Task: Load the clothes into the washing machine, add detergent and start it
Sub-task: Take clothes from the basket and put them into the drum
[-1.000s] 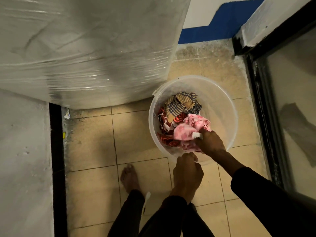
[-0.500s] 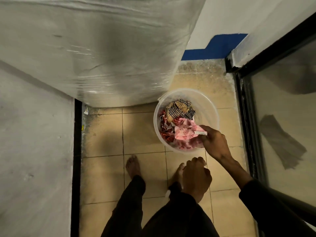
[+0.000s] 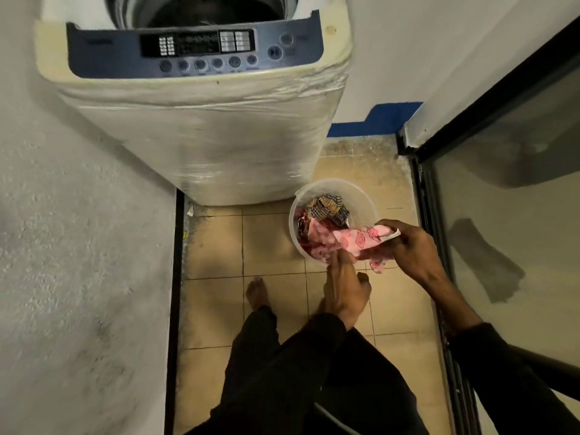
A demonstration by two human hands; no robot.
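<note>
The right hand [image 3: 411,246] is gripping a pink cloth [image 3: 354,240] and lifting it out of the bucket [image 3: 364,196], where half a second ago it was only pinching the cloth low among the pile; the left hand [image 3: 343,284] is reaching in with straight fingers and touching the cloth's lower end. The view is now taking in the washing machine [image 3: 201,136], whose lid is standing open, so loading is probably just beginning, with a striped cloth [image 3: 329,207] and a red one [image 3: 306,224] still lying in the bucket. The bucket is sitting on the floor [image 3: 270,246] just beside the machine's front corner, between it and a glass door [image 3: 508,246], so room is looking narrow; the way up to the drum [image 3: 201,11] is looking free.
</note>
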